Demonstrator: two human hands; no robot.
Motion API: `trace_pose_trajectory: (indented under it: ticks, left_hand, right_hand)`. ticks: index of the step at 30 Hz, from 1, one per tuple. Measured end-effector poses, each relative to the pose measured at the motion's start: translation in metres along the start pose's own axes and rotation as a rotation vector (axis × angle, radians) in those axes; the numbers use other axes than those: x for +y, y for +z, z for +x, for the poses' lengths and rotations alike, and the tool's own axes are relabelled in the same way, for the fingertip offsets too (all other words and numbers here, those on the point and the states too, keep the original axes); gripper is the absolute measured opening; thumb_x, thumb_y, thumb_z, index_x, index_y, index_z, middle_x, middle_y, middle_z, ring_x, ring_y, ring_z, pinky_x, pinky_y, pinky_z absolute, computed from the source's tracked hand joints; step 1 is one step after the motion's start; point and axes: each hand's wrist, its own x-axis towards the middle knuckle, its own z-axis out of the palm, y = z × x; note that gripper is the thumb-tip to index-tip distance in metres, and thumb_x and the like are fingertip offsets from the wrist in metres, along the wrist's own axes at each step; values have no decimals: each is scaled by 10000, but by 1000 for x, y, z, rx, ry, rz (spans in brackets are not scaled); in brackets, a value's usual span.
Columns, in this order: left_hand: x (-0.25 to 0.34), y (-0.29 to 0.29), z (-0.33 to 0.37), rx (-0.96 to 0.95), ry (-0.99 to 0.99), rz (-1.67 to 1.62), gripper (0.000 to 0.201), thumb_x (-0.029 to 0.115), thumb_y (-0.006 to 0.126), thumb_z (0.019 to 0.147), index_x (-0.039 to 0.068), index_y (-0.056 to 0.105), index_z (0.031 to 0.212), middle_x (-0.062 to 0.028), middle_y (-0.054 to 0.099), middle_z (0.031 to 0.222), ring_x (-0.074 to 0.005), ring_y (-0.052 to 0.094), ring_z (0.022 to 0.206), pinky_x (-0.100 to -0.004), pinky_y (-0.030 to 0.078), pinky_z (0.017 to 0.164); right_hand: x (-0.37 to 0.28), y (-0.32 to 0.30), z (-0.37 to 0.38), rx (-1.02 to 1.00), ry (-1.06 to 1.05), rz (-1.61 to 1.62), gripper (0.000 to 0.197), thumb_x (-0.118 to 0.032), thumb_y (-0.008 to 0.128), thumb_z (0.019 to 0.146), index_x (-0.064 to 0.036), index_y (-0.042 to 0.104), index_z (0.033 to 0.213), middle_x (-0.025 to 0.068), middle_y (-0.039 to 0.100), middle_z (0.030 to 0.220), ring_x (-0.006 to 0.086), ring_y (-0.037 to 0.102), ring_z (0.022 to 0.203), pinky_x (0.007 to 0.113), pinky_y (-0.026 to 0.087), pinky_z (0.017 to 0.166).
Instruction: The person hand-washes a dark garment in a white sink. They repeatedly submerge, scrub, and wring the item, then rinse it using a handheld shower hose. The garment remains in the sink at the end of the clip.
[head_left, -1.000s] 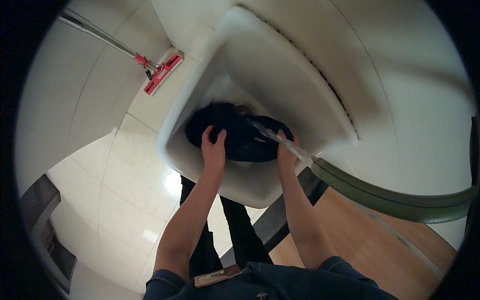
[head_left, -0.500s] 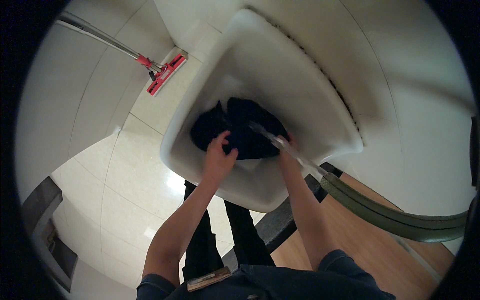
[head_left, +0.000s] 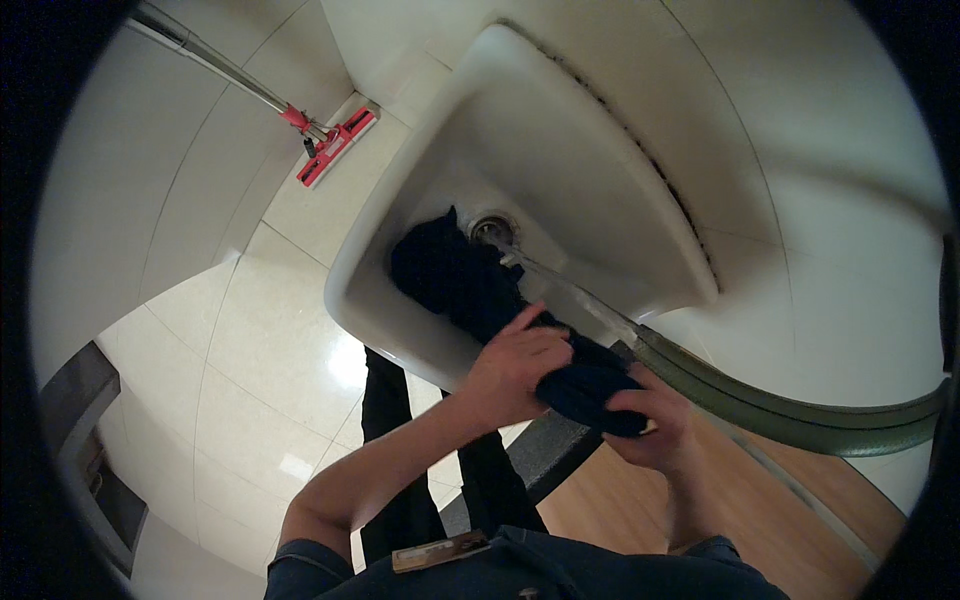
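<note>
A dark navy cloth (head_left: 440, 268), perhaps a garment, stretches from the white basin (head_left: 600, 160) over its near right rim. My left hand (head_left: 518, 368) is closed around the middle of the cloth, its index finger pointing forward along it. Farther right, my right hand (head_left: 655, 418) grips the bunched end, thumb on top and fingers underneath. The far part of the cloth lies in the basin, beside the round drain (head_left: 492, 230). From a green hose (head_left: 790, 415) at the right, a clear stream of water (head_left: 570, 285) runs toward the drain, passing beyond my hands.
A red-headed mop (head_left: 338, 148) leans in the tiled corner at the left. Pale floor tiles (head_left: 250, 340) lie left of the basin. A dark edge (head_left: 560, 455) and a wood-toned surface (head_left: 620, 510) are under my right arm. My legs stand close to the basin.
Both hands have come back toward me and to the right, lifting one end of the cloth out over the rim. The drain, covered before, now shows.
</note>
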Motion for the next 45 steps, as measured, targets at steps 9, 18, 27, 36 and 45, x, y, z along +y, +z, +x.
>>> trace_pose_trajectory:
  ticks: [9,18,27,36,45]
  left_hand:
    - [83,-22,16,159,72,-244,320,10,709,537,52,522,793,-134,553,770,-304,584,748,-371,513,672]
    - [43,12,-20,-168,82,-315,389,-8,727,533,54,512,852,-126,551,848,-299,538,921,-420,417,902]
    - [4,-29,-40,-96,-417,-186,690,40,720,642,169,448,1263,-157,571,1013,-330,531,1066,-432,415,965]
    - [-141,-27,-26,-199,-665,556,748,5,673,660,180,405,1336,-197,493,1155,-350,474,1101,-430,447,907]
    - [-201,-4,10,-300,-644,816,727,280,705,687,161,388,1330,-180,408,1216,-335,383,1176,-477,456,884]
  right_hand:
    - [35,33,-3,575,328,358,505,-193,715,734,-51,523,1179,188,549,1158,251,537,1053,364,439,869]
    - [152,182,45,409,889,1004,650,-255,738,726,-22,447,1258,215,516,1201,294,502,1109,390,421,912]
    - [183,151,55,311,721,463,801,-317,761,717,8,371,1337,243,483,1244,337,467,1165,417,403,955]
    - [151,151,115,-99,506,52,641,-398,639,795,-128,412,1330,205,384,1336,383,417,1192,433,363,975]
    - [170,281,143,92,403,-475,546,-270,622,802,-211,455,1319,201,318,1374,440,330,1224,528,304,1018]
